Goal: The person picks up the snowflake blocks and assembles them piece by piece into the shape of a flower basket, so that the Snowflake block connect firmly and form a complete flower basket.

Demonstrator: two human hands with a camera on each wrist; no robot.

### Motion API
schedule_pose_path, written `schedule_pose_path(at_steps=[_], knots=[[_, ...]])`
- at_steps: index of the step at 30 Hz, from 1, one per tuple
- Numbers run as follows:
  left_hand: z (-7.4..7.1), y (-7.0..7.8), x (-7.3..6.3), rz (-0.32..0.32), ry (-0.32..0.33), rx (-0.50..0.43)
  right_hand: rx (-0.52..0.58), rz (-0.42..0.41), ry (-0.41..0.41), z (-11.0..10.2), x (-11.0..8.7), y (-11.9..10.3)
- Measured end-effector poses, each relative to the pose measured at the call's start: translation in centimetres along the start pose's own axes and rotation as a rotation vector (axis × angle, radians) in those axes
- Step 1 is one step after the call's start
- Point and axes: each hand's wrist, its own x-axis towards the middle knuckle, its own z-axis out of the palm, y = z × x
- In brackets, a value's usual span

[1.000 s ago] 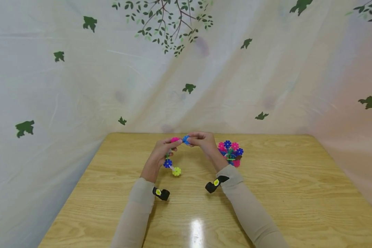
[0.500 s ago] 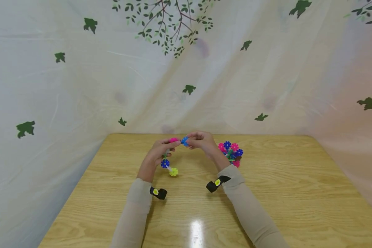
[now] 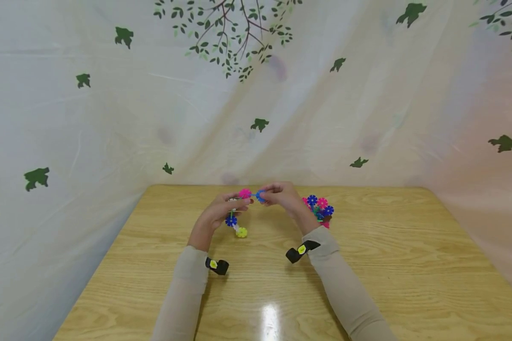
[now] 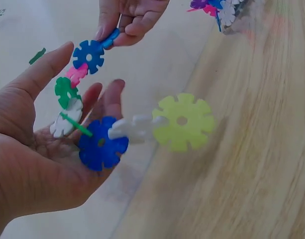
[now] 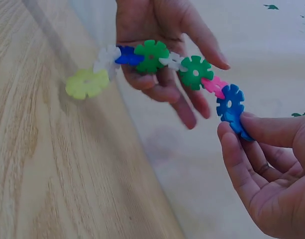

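A chain of notched plastic snowflake discs runs between my hands. Its yellow disc (image 4: 183,122) hangs at the free end, joined through a white disc to a dark blue disc (image 4: 97,154). Green, white and pink discs (image 5: 215,87) follow, up to two blue discs (image 5: 232,102) at the other end. My right hand (image 3: 286,196) pinches the last blue disc between thumb and fingers. Under the middle of the chain is my left hand (image 3: 222,210), thumb apart and fingers loosely extended, with discs lying along the palm and fingers.
A cluster of joined pink, blue and green discs (image 3: 322,203) sits on the wooden table (image 3: 409,255), partly behind the right forearm. A pale cloth (image 3: 196,123) with leaf and bird prints hangs past the table's far edge. Each wrist wears a black strap.
The left thumb has come away from the pink disc, which now shows fully. My right hand has shifted slightly right with the blue disc, and the yellow end has risen a little.
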Motion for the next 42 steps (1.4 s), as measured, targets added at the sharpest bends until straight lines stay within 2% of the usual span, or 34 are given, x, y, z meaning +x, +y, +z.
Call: schedule_pose_path(at_steps=[7, 13, 16, 20, 24, 28, 31, 37, 42], knots=[[-0.3, -1.2, 0.4, -0.038, -0.1, 0.074, 0.111, 0.009, 0.142, -0.9, -0.2, -0.2], [-0.3, -1.6, 0.5, -0.04, -0.147, 0.063, 0.191, 0.013, 0.241, -1.4, -0.4, -0.8], [-0.2, -1.5, 0.4, -0.032, -0.112, 0.069, 0.223, 0.009, 0.266, -1.8, -0.6, -0.9], [0.0, -1.3, 0.3, -0.039, -0.003, 0.093, 0.246, 0.014, 0.279, -2.4, -0.7, -0.8], [0.2, -1.0, 0.3, -0.043, 0.096, 0.075, 0.268, 0.016, 0.272, -2.8, -1.0, -1.0], [0.6, -0.3, 0.2, -0.021, 0.152, -0.06, 0.266, 0.01, 0.25, -3.1, -1.4, -1.6], [1.0, 0.4, -0.1, 0.017, 0.162, -0.153, 0.248, 0.018, 0.22, -3.5, -1.7, -2.4], [1.8, 1.4, -0.9, 0.063, 0.173, -0.236, 0.139, 0.039, 0.089, -5.0, -2.2, -4.1], [2.8, 1.9, -0.4, 0.096, 0.14, -0.364, 0.055, 0.049, -0.021, -7.0, -2.5, -5.2]])
